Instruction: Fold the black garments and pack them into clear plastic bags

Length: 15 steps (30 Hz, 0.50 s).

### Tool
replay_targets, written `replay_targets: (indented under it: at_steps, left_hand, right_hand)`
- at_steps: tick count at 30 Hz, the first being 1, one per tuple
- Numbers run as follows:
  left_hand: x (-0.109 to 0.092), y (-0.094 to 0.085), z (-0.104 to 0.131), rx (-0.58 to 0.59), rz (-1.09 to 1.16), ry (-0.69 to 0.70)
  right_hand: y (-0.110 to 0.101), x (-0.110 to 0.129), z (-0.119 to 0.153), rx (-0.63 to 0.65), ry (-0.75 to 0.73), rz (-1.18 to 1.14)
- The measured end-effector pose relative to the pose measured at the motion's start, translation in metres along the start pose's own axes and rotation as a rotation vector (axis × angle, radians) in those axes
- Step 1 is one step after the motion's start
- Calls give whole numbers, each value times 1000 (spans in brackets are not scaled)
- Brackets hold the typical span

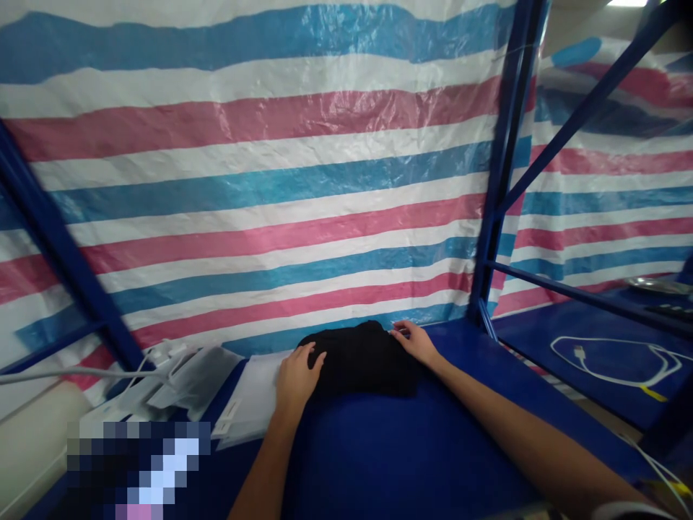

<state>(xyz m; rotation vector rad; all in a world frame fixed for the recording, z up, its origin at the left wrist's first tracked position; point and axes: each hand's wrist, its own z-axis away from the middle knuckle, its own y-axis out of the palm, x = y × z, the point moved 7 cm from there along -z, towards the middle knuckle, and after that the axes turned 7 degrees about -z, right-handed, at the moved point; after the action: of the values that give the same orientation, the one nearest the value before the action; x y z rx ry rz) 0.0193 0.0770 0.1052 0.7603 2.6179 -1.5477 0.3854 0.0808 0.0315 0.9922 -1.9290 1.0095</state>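
A black folded cloth (pixel 360 361) lies on the blue shelf surface (pixel 390 448) in front of me. Its exact kind does not show. My left hand (pixel 299 379) rests at the cloth's left edge, with thumb and fingers apart. At the upper right corner of the cloth is my right hand (pixel 416 343), its fingers loosely bent and apart, the tips close to or touching the fabric. Neither hand visibly grips the cloth.
Clear plastic sleeves (pixel 252 397) lie left of the cloth, near white adapters with cables (pixel 162 375). Blue metal posts (pixel 495 166) stand on both sides, with a striped tarp (pixel 271 180) behind. A white cable (pixel 611 368) is coiled on the right-hand shelf.
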Motion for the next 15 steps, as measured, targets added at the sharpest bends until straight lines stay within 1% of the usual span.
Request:
replay_targets:
  at_steps: [3,5,7,9,11,13,15]
  left_hand:
    - [9,-11,5,10,-5,-51]
    - [18,-14,10,62,12,-74]
    - [28,-11,15,132,6,-103]
    - [35,-6,19,180,-49,-115]
    - [37,1,21,194,-110,-91]
    - [35,4,21,185,-119,-62]
    - [35,6,20,180,-83,-76]
  right_hand:
    - [-15,-8,2,-33,41,15]
    - [-23,-8,4,-18,53,17]
    - [-26,-4,7,2,50,20]
    - [-29,5,13,-5,38,30]
    - [-28,23,21,-12,-55,95]
    - [-22,49,32,10,-227,203]
    - [-11,74,45,61,-377,285]
